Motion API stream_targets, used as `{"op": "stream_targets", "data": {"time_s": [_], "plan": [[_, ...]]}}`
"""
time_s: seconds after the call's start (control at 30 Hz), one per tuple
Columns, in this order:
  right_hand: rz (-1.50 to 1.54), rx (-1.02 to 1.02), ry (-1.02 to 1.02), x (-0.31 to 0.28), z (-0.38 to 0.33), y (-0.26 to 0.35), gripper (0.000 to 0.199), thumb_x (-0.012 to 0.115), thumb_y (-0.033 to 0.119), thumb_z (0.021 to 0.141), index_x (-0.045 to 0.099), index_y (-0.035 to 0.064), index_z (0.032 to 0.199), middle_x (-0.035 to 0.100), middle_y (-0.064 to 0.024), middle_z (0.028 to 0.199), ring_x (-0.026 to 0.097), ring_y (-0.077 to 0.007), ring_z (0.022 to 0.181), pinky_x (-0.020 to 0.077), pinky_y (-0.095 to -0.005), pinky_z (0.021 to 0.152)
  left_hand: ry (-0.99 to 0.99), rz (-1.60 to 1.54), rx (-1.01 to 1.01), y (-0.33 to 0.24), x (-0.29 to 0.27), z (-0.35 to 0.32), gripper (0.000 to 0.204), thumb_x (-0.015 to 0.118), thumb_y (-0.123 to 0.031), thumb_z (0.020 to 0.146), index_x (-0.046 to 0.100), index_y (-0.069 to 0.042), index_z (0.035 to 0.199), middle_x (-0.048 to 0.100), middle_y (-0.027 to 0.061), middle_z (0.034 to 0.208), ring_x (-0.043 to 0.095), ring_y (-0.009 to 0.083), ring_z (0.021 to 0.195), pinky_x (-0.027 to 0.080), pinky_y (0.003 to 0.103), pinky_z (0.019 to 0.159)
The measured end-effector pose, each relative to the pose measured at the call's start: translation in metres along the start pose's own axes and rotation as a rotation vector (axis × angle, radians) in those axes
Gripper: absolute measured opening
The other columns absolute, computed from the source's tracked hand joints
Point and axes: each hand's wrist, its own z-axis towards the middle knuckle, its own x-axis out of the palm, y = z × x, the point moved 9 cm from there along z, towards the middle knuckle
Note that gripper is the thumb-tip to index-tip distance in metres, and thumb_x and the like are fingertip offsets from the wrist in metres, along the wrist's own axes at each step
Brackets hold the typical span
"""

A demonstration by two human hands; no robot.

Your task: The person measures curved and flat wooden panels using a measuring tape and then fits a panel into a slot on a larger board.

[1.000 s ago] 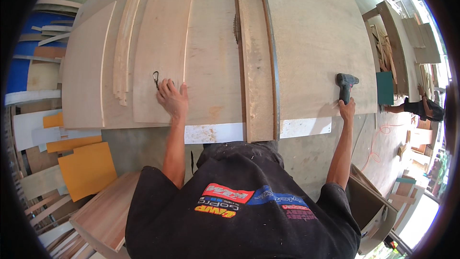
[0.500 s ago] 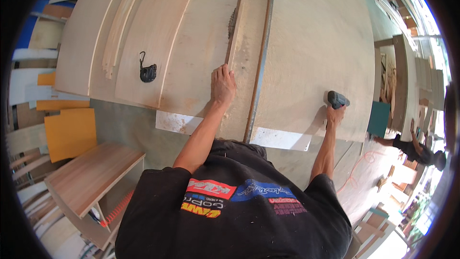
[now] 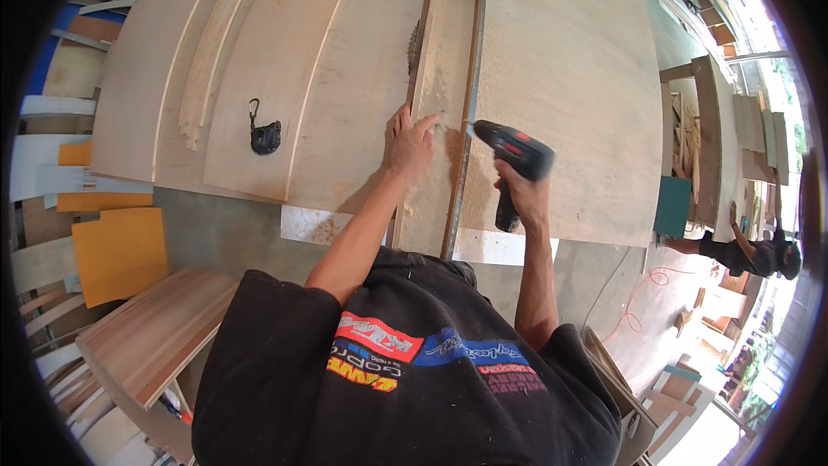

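My right hand (image 3: 526,194) is wrapped round the grip of a black and red cordless drill (image 3: 517,148). The drill is raised over the worktop, its tip pointing left at the metal-edged side of a long wooden channel (image 3: 444,60). On the channel's left edge rests my left hand (image 3: 412,148), fingers apart, one reaching over the channel floor beside a small dark spot (image 3: 438,125) that may be a screw or hole. A toothed saw blade (image 3: 413,47) stands along the channel's left side, farther off. Sawdust lies in the channel.
Wooden panels (image 3: 276,60) and thin strips (image 3: 224,34) lie on the left of the worktop, with a black tape measure (image 3: 266,136) and clip. A wooden cabinet (image 3: 155,328) stands near left. At the far right is another person (image 3: 746,250); a red hose (image 3: 634,319) crosses the floor.
My right hand has lifted the drill off the right panel and swung it left to the channel. My left hand has shifted slightly right, a finger now stretched over the channel.
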Motion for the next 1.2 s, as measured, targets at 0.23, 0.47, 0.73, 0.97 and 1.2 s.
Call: {"op": "stream_targets", "data": {"time_s": [0.23,0.47,0.73,0.97,1.2], "plan": [[-0.391,0.066,0.072,0.057,0.019,0.037,0.028,0.077,0.021,0.079,0.073,-0.0013,0.095,0.069,-0.0085,0.069,0.067,-0.0158,0.059,0.0551,-0.0328,0.058,0.037,-0.045,-0.053,0.024,0.013,0.011,0.035,0.062,0.0,0.087,0.077,-0.024,0.109,0.037,0.0168,0.155,0.03,0.0367,0.145,0.027,0.052,0.116],[-0.537,0.053,0.121,0.078,0.036,0.057,0.028,0.076,0.021,0.077,0.073,-0.0015,0.093,0.07,-0.0107,0.07,0.069,-0.0174,0.059,0.0562,-0.033,0.058,0.034,-0.081,-0.079,0.03,0.01,0.011,0.04,0.063,0.002,0.083,0.078,-0.025,0.107,0.036,0.0174,0.156,0.03,0.0365,0.145,0.028,0.052,0.116],[-0.676,0.053,0.271,0.098,0.063,0.057,0.028,0.077,0.018,0.071,0.073,0.0015,0.093,0.071,-0.0114,0.074,0.069,-0.0195,0.063,0.0559,-0.0358,0.059,0.009,-0.071,-0.051,0.029,0.01,0.011,0.036,0.067,0.004,0.078,0.077,-0.02,0.103,0.036,0.0194,0.154,0.031,0.0385,0.144,0.029,0.053,0.114],[-0.812,0.036,0.311,0.1,0.072,0.059,0.036,0.076,0.01,0.072,0.07,0.007,0.107,0.069,-0.0071,0.078,0.064,-0.0147,0.063,0.0541,-0.0328,0.056,0.026,-0.063,-0.035,0.033,0.017,0.011,0.039,0.074,0.001,0.074,0.077,-0.022,0.106,0.03,0.0196,0.158,0.027,0.0375,0.146,0.028,0.053,0.115],[-0.782,0.112,0.323,0.1,0.065,0.07,0.032,0.077,0.013,0.071,0.072,0.0073,0.102,0.069,-0.0063,0.075,0.065,-0.0148,0.064,0.054,-0.0329,0.056,0.031,-0.083,-0.06,0.036,0.018,0.01,0.04,0.074,0.001,0.074,0.077,-0.022,0.107,0.029,0.0198,0.158,0.026,0.0369,0.147,0.028,0.052,0.115]]}}
